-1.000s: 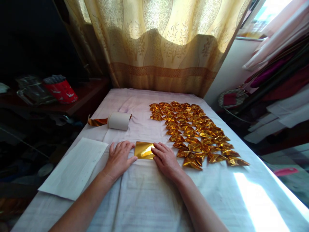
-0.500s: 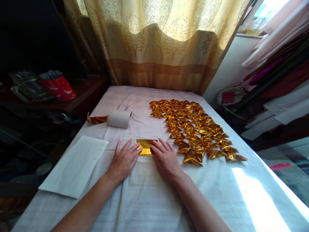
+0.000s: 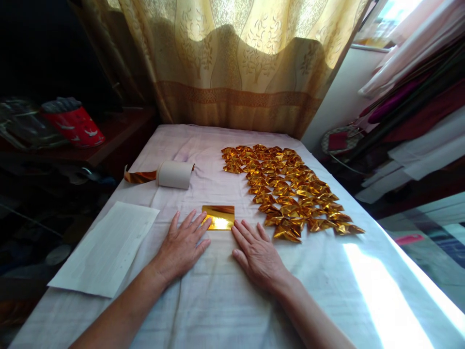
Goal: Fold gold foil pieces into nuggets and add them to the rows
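Note:
A flat rectangle of gold foil paper (image 3: 220,217) lies on the white tablecloth (image 3: 214,300) between my hands. My left hand (image 3: 182,245) rests flat, its fingers spread and the fingertips at the sheet's left edge. My right hand (image 3: 256,252) also lies flat, fingers stretched out, its tips by the lower right corner of the foil. Neither hand grips anything. To the right, folded gold foil ingots (image 3: 286,189) stand in several close rows. Up and to the left lies a white roll (image 3: 174,175) with a strip of gold foil (image 3: 141,177) trailing from it.
A white paper sheet (image 3: 107,249) lies at the table's left. Beyond that side, a red cup (image 3: 78,126) stands on a dark cabinet near a glass jug (image 3: 27,126). A patterned curtain (image 3: 232,72) hangs behind the table, and clothes (image 3: 425,121) hang at the right.
My right hand has slid off the foil to its lower right corner, and my left hand has drawn slightly toward me. More of the foil shows. The whole view has shifted a little.

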`<state>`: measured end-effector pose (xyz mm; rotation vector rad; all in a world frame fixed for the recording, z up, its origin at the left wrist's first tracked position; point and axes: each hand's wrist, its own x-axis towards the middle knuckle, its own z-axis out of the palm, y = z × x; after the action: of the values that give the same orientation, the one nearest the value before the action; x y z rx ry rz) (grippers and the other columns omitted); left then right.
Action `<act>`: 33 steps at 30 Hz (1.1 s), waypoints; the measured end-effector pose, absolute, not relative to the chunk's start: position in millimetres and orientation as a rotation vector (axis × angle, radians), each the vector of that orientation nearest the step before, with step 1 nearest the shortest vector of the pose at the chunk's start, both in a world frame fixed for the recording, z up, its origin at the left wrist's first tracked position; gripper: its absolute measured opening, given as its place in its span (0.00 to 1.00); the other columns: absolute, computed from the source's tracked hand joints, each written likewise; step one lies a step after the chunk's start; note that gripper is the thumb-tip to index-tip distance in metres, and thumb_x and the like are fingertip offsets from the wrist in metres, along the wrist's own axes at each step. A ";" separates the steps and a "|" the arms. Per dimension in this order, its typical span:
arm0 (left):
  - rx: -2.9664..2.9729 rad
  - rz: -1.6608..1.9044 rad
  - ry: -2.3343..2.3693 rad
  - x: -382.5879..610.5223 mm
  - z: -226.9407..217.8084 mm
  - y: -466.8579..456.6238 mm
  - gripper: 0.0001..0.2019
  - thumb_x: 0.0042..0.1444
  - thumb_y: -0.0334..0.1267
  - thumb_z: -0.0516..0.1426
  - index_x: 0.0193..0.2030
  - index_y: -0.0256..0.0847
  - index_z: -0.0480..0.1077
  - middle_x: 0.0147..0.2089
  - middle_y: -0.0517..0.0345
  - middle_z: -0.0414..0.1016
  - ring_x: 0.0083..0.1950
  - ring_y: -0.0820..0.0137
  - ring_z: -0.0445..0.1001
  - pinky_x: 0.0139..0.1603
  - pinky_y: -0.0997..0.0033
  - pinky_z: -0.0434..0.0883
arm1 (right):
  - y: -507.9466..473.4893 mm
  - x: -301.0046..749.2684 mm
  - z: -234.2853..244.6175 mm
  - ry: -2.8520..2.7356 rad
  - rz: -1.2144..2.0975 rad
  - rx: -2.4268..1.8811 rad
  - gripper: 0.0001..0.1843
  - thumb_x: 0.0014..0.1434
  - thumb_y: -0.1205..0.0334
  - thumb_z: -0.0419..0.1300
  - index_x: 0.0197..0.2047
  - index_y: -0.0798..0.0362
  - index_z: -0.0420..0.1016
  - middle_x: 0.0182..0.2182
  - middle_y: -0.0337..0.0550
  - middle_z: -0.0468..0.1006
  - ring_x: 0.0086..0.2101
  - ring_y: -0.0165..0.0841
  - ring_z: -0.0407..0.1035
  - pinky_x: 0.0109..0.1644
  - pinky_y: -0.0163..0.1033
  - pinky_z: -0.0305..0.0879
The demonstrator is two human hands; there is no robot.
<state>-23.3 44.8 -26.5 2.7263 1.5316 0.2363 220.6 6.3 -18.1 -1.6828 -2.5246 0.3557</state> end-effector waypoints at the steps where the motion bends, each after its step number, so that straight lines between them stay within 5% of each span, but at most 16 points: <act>1: 2.736 0.220 1.526 -23.6 -26.2 44.7 0.23 0.67 0.49 0.48 0.67 0.53 0.61 0.70 0.56 0.63 0.71 0.56 0.57 0.71 0.40 0.44 | 5.5 222.5 -18.1 -2.517 0.349 -1.697 0.29 0.69 0.53 0.49 0.70 0.51 0.56 0.69 0.45 0.53 0.69 0.42 0.47 0.71 0.60 0.40; 7: 2.805 0.270 1.480 -9.9 -18.9 39.8 0.20 0.65 0.53 0.50 0.63 0.62 0.66 0.71 0.53 0.60 0.73 0.53 0.54 0.70 0.38 0.42 | 6.2 221.5 -16.5 -2.472 0.338 -1.690 0.28 0.70 0.50 0.48 0.69 0.49 0.58 0.69 0.44 0.56 0.68 0.44 0.49 0.71 0.61 0.40; 21: 2.797 0.406 1.437 -23.7 -23.7 29.7 0.19 0.66 0.43 0.51 0.63 0.55 0.67 0.65 0.56 0.69 0.68 0.55 0.62 0.70 0.35 0.39 | 10.9 214.0 -12.6 -2.397 0.112 -1.640 0.20 0.68 0.57 0.54 0.60 0.49 0.71 0.61 0.47 0.71 0.61 0.44 0.61 0.66 0.59 0.49; 27: 2.807 0.536 1.415 -22.5 -13.2 49.2 0.11 0.65 0.38 0.54 0.49 0.49 0.75 0.51 0.56 0.80 0.53 0.60 0.76 0.68 0.41 0.49 | 38.2 200.1 6.5 -2.435 0.024 -1.704 0.08 0.64 0.62 0.59 0.36 0.52 0.80 0.40 0.48 0.82 0.46 0.41 0.70 0.52 0.47 0.63; 33: 2.898 0.479 1.319 -16.2 -3.6 65.5 0.07 0.65 0.38 0.54 0.42 0.44 0.75 0.40 0.57 0.81 0.42 0.65 0.77 0.61 0.51 0.60 | 48.3 197.4 -1.2 -2.426 0.136 -1.545 0.09 0.67 0.63 0.56 0.44 0.48 0.78 0.45 0.44 0.80 0.47 0.37 0.70 0.50 0.43 0.63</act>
<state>-16.2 65.5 -3.6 2.8977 1.3190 0.4788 197.4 48.3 -1.2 -1.5455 -2.4258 0.1363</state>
